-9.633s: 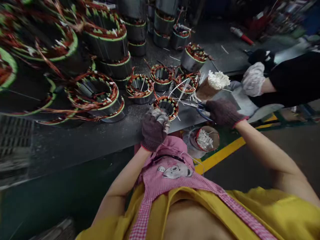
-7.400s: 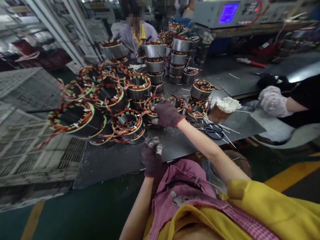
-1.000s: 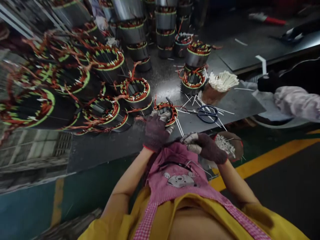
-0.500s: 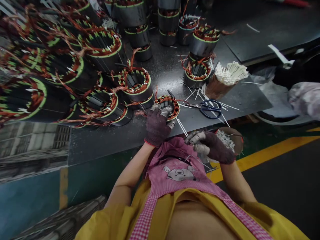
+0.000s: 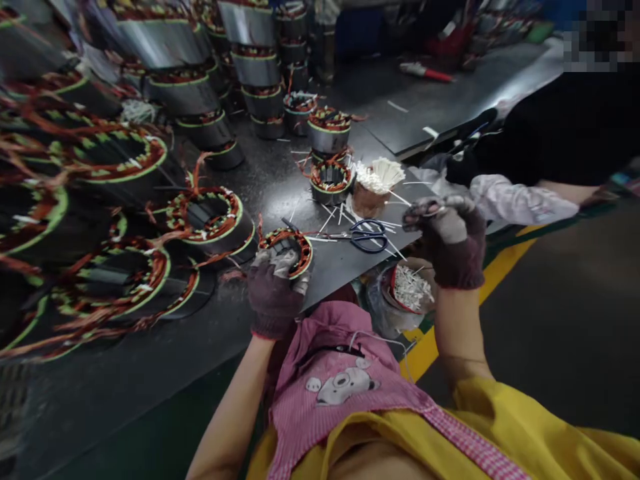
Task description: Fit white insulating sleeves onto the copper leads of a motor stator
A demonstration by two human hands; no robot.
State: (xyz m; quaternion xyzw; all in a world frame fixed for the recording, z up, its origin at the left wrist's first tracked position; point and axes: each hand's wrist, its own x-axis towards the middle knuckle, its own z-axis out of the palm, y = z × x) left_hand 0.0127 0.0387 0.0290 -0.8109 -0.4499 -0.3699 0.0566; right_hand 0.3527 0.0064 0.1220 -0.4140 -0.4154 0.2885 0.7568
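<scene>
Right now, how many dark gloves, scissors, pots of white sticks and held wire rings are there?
Dark gloves: 2 (left hand, right hand)
Scissors: 1
Pots of white sticks: 2 (table cup, lower tub)
Held wire ring: 1
Total: 6

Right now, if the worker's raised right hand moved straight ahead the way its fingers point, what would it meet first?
Probably the cup of white sticks: the right hand is raised, fingers curled toward it. Depth is unclear; it might pass above.

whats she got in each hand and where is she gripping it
The left hand grips the small stator by its near rim and outer wall. The right hand is raised, fingers curled; anything pinched there cannot be told.
</scene>
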